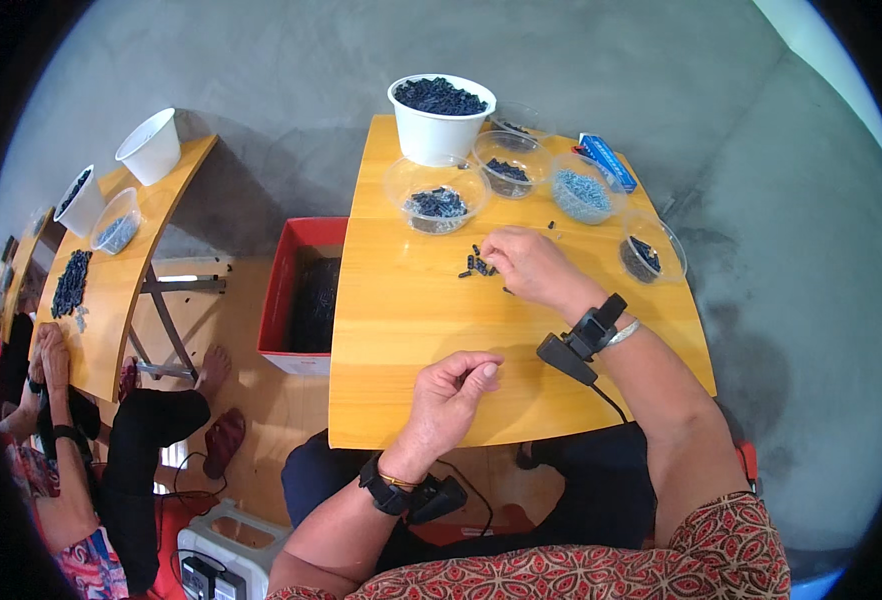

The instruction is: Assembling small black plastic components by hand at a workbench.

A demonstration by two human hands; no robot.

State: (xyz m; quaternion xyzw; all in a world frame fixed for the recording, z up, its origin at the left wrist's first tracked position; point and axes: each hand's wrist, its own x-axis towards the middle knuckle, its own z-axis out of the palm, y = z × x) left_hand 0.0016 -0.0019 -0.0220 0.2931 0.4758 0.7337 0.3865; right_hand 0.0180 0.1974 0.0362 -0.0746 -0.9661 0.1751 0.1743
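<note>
My right hand [533, 264] reaches over the wooden table [401, 330], its fingertips brought together at a small scatter of short black cylindrical pieces [477, 265]. Whether a piece is between those fingertips is hidden. Nearer the front edge, my left hand [449, 402] is closed, thumb against the curled index finger; anything inside is too small or covered. Beyond the scatter stand a clear bowl [421, 222] with black and silvery pieces, and a second clear bowl [509, 188] with black pieces. Blue-silver small parts [581, 190] fill a third. A clear cup [669, 262] at the right holds black pieces.
A white bucket [431, 135] heaped with black pieces stands at the table's far end, near a blue box [609, 160]. Left of the table, a red box [281, 300] sits on the floor. Another person's hands [53, 360] are at a neighbouring table [111, 300].
</note>
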